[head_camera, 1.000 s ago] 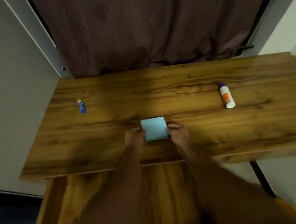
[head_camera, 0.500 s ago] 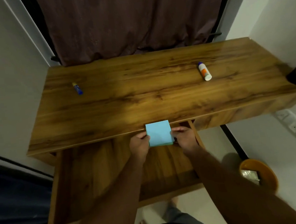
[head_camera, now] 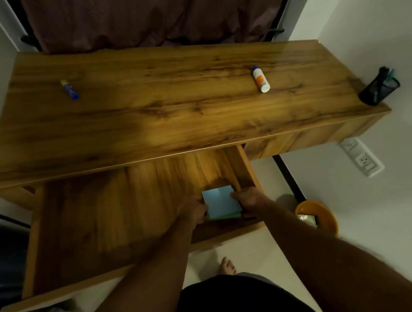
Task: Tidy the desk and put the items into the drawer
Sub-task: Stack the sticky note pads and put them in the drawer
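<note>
Below, both hands' fingers hidden under sticky-note pad (head_camera: 220,202), drawer (head_camera: 104,217) btm.

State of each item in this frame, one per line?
Drawer: pulled open.
Sticky notes: held low inside the drawer by left hand and right hand.
Glue bottle: lying on the desk.
Blue marker: lying, capped.
Pen holder: upright.

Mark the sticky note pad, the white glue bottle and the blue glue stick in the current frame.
sticky note pad (head_camera: 220,202), head view, on its blue top sheet.
white glue bottle (head_camera: 260,80), head view, on its orange label.
blue glue stick (head_camera: 69,89), head view, on the middle of its body.
</note>
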